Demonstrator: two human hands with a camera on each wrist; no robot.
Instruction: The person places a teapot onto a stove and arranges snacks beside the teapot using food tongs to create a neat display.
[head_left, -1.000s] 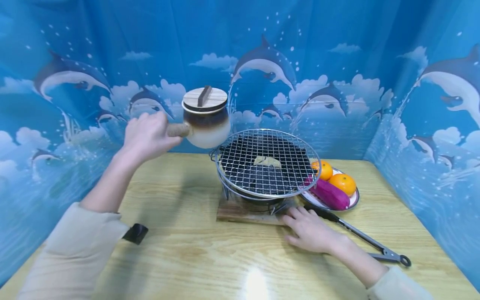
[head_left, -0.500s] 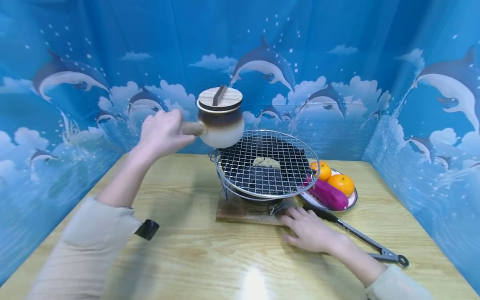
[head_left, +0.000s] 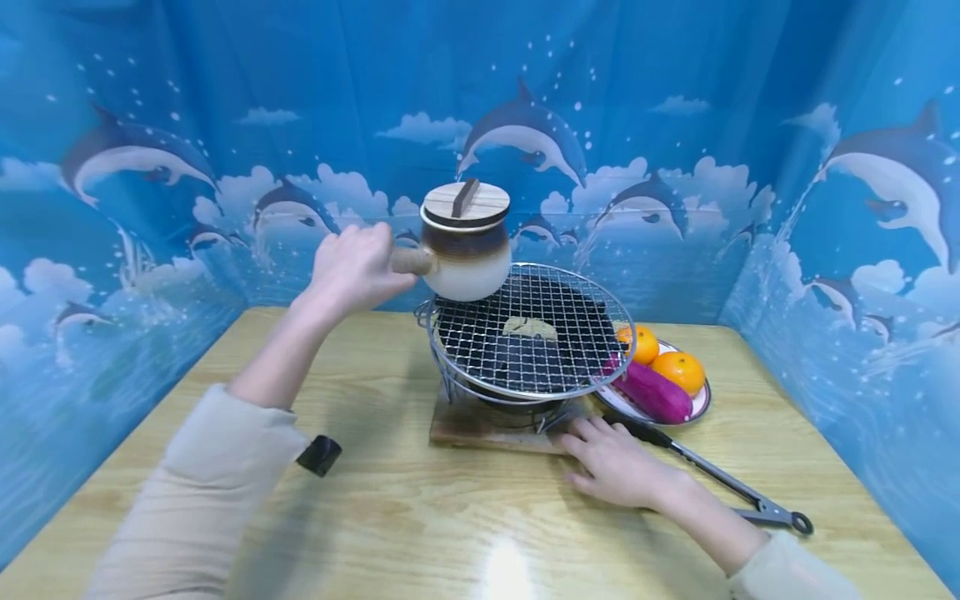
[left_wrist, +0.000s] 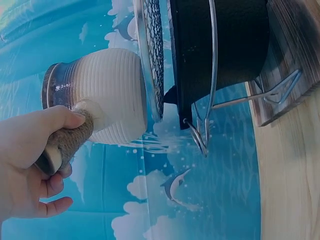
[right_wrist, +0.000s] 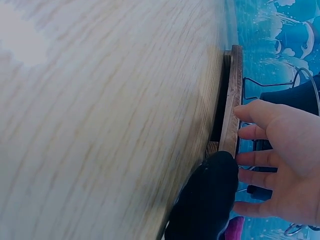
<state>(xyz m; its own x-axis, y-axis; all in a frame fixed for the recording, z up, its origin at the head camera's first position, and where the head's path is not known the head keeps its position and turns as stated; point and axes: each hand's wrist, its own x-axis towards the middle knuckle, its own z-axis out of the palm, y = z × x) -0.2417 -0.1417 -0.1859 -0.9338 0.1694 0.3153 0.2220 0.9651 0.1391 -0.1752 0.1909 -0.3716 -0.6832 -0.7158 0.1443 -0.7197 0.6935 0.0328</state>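
Toward the left of the head view, we see the left hand (head_left: 352, 262) wrapped around the cord-bound handle (head_left: 412, 261) of a brown-and-white ceramic pot (head_left: 468, 271); in the left wrist view the thumb lies along the binding while the lower fingers curl loosely beneath. The pot sits upright at upper centre, its pale wooden lid (head_left: 489, 200) on, its base over the left part of a round wire grill mesh (head_left: 536, 358). We cannot tell whether base and mesh touch. Below the mesh, a black stove body (left_wrist: 235, 45) stands on a wooden board (head_left: 487, 437) at mid-frame.

Right of centre, our right hand (head_left: 615, 462) grasps nothing: its fingers reach out nearly straight, tips against the board's right end. Just beside it, black-handled tongs (head_left: 712, 472) slant to the lower right. Behind them, at centre right, a dark-rimmed plate (head_left: 707, 406) holds a purple eggplant (head_left: 656, 392) and two oranges (head_left: 678, 372).
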